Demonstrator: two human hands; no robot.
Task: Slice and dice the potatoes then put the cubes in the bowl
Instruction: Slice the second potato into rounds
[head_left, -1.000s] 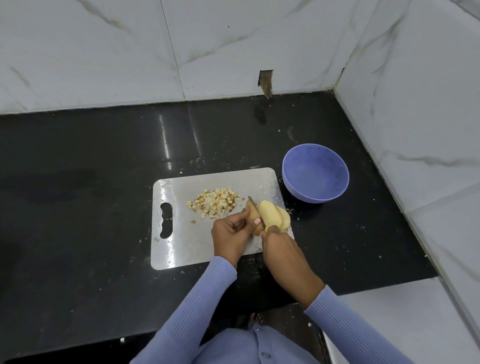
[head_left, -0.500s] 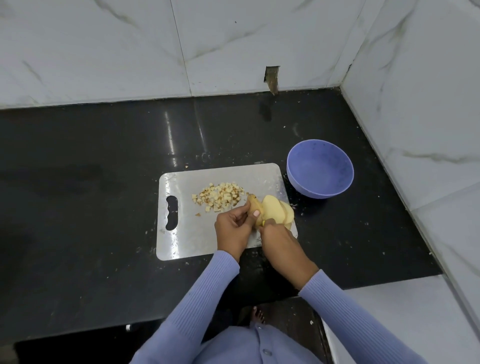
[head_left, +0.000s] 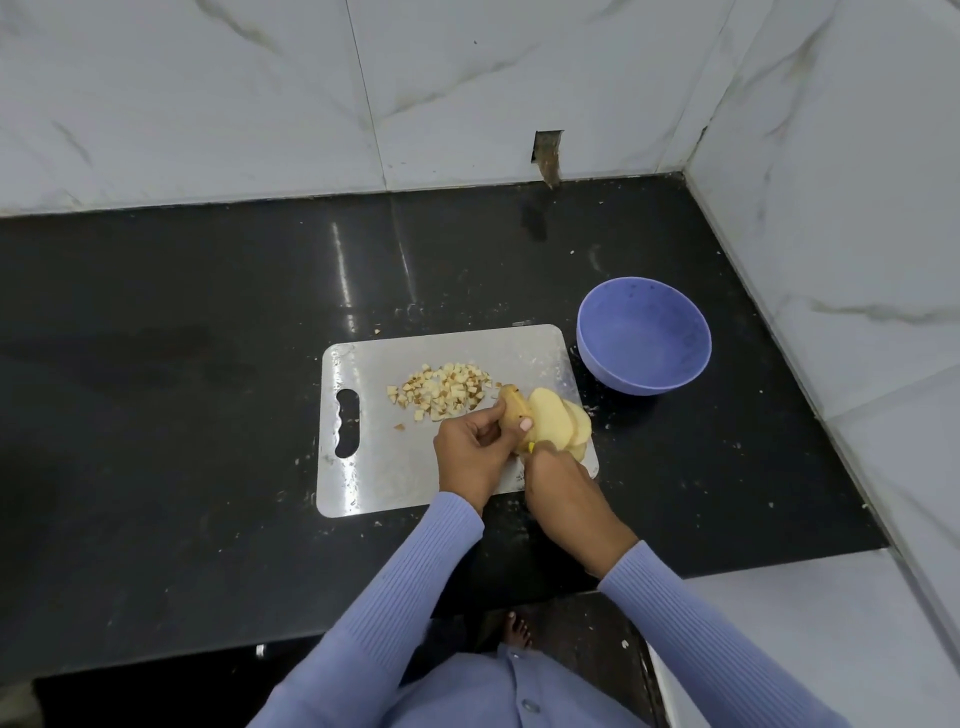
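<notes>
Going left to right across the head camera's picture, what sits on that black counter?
Cutting board's handle slot → pile of potato cubes → left hand → fanned potato slices → blue bowl.

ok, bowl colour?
The bowl is lavender-blue, plain, no pattern. Head view, the only one, shows it clearly.

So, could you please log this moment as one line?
left hand holds potato | right hand slicing, knife mostly hidden | cubes on board | bowl empty
</notes>
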